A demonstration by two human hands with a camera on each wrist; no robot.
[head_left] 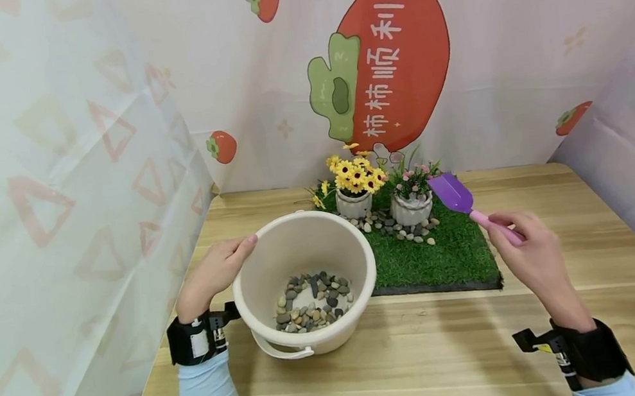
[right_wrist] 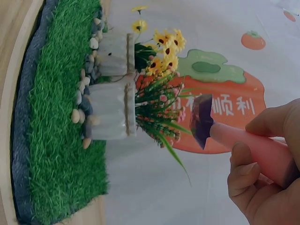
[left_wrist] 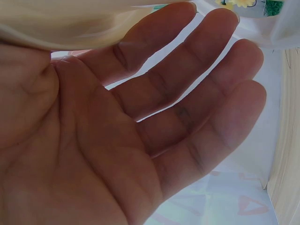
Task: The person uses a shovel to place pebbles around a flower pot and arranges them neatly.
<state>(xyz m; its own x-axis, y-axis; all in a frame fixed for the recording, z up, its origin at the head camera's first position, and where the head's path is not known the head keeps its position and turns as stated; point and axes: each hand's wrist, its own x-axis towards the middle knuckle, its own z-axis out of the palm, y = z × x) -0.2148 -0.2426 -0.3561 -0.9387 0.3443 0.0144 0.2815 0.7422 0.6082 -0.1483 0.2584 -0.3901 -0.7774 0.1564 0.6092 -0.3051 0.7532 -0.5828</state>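
Observation:
My left hand (head_left: 217, 270) rests at the left side of a cream bucket (head_left: 365, 296), its thumb on the rim. Seen in the left wrist view, the fingers (left_wrist: 164, 89) lie nearly straight along the bucket's outer wall. Several grey and tan pebbles (head_left: 307, 318) cover part of the bucket's bottom. My right hand (head_left: 532, 253) grips the pink handle of a small shovel (head_left: 453, 193) and holds it above the table. From the head view, its purple blade overlaps the edge of the pink-flowered pot (head_left: 411, 207); in the right wrist view the blade appears apart from the pot.
An artificial grass mat (head_left: 435, 263) lies behind and right of the bucket. A pot of yellow flowers (head_left: 355, 204) and the pink-flowered one stand on it, with loose pebbles (head_left: 408, 233) around them. A printed curtain (head_left: 261, 100) closes off the wooden table's (head_left: 427, 354) back and sides.

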